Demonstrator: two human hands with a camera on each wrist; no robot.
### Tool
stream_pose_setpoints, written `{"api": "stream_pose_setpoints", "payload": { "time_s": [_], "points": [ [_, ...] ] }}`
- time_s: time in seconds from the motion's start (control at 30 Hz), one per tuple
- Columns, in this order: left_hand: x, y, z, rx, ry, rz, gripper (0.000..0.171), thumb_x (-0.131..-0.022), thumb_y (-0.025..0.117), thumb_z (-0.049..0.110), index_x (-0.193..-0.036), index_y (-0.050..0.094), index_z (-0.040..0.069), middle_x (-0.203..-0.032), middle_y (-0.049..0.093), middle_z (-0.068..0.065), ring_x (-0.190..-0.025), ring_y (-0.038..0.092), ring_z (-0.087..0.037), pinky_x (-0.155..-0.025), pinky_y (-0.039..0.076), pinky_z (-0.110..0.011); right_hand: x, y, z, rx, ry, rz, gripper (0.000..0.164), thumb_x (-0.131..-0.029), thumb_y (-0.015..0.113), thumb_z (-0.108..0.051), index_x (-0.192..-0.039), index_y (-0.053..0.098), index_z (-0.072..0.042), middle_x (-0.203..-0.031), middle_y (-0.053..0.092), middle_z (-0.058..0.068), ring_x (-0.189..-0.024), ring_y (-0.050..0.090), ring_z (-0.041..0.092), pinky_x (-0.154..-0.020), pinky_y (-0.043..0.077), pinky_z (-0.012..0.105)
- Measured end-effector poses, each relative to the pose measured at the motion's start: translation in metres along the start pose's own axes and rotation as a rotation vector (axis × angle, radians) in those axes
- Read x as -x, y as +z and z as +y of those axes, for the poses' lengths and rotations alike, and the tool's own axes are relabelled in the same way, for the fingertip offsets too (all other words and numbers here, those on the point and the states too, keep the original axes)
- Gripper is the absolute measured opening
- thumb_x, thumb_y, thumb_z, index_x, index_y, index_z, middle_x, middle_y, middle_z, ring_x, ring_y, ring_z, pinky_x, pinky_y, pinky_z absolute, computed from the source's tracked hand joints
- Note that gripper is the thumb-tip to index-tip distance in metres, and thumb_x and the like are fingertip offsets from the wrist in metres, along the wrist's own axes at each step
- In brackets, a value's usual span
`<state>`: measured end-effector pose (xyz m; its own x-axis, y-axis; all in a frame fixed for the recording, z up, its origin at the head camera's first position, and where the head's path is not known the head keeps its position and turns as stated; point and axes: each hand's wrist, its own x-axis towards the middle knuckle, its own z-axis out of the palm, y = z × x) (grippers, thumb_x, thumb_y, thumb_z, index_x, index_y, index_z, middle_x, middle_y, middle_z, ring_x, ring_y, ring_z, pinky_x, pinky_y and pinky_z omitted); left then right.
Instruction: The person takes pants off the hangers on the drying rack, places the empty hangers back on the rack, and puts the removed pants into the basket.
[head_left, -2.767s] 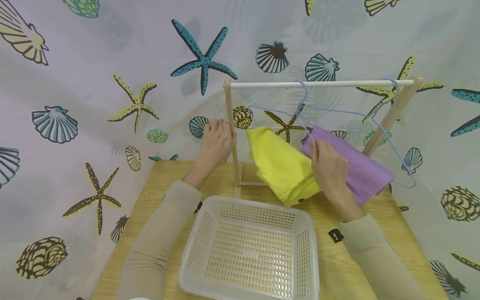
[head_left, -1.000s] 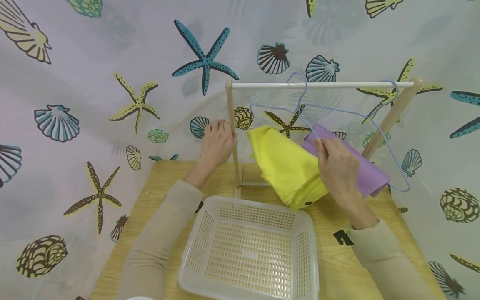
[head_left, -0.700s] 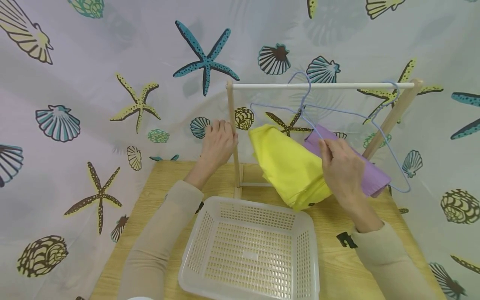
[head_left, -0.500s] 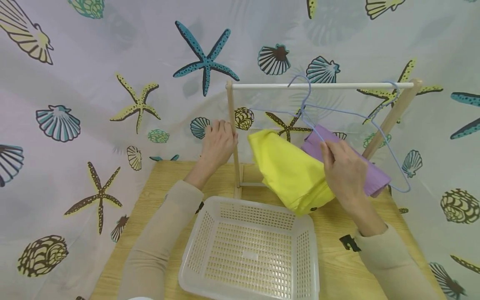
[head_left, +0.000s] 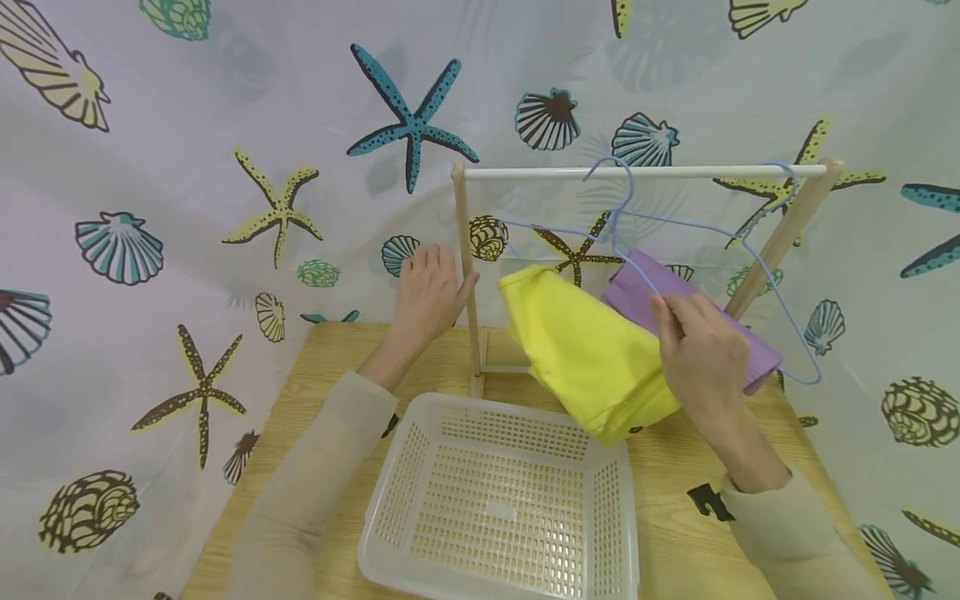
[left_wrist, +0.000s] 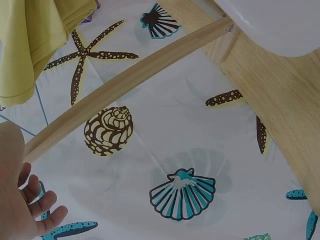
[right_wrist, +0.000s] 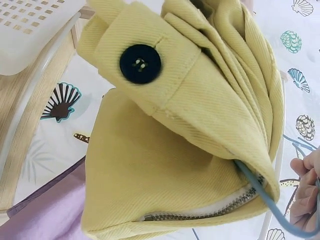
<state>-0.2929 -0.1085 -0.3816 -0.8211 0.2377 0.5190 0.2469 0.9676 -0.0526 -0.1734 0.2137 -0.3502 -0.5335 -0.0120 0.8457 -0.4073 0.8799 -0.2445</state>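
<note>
My right hand (head_left: 705,354) pinches the wire of a blue hanger (head_left: 637,269) just below its neck. Yellow trousers (head_left: 585,350) hang folded over this hanger; a dark button (right_wrist: 140,63) and an open zip (right_wrist: 210,212) show in the right wrist view. The hanger's hook sits in front of the white rail (head_left: 517,173), its tip on the near side. My left hand (head_left: 429,296) is beside the rack's left wooden post (head_left: 472,321), fingers extended and the thumb against or close to the post. In the left wrist view its fingers are loosely bent around nothing.
A purple garment (head_left: 753,350) hangs behind on a second blue hanger (head_left: 776,283), near the right wooden post (head_left: 787,242). A white perforated basket (head_left: 498,533) stands on the wooden table (head_left: 675,533) in front of the rack. A shell-patterned curtain surrounds the table.
My right hand has moved right and toward me with the hanger and yellow trousers; the hook has come to the rail's near side. My left hand has loosened from the post, its fingers straightening.
</note>
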Motion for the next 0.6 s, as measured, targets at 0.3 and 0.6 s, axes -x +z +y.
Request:
{"api": "stream_pose_setpoints", "payload": {
  "time_s": [0.3, 0.6],
  "points": [
    [0.021, -0.013, 0.000, 0.133, -0.032, 0.001, 0.051, -0.097, 0.044, 0.057, -0.102, 0.051, 0.006, -0.095, 0.054, -0.010, -0.090, 0.050, -0.029, -0.071, 0.045, -0.037, 0.006, -0.009, -0.001, -0.020, -0.004, 0.001, 0.019, -0.092, 0.065, -0.014, -0.084, 0.070, 0.003, -0.067, 0.064, 0.015, -0.050, 0.053, 0.023, -0.046, 0.032, 0.024],
    [0.044, -0.022, 0.020, 0.438, -0.153, -0.074, 0.060, -0.097, 0.039, 0.061, -0.113, 0.053, 0.005, -0.100, 0.057, -0.008, -0.096, 0.052, -0.026, -0.079, 0.046, -0.035, 0.012, -0.016, -0.006, -0.053, 0.043, -0.008, 0.019, -0.093, 0.064, -0.014, -0.085, 0.071, 0.003, -0.064, 0.061, 0.013, -0.050, 0.045, 0.016, -0.046, 0.028, 0.018]
  ]
}}
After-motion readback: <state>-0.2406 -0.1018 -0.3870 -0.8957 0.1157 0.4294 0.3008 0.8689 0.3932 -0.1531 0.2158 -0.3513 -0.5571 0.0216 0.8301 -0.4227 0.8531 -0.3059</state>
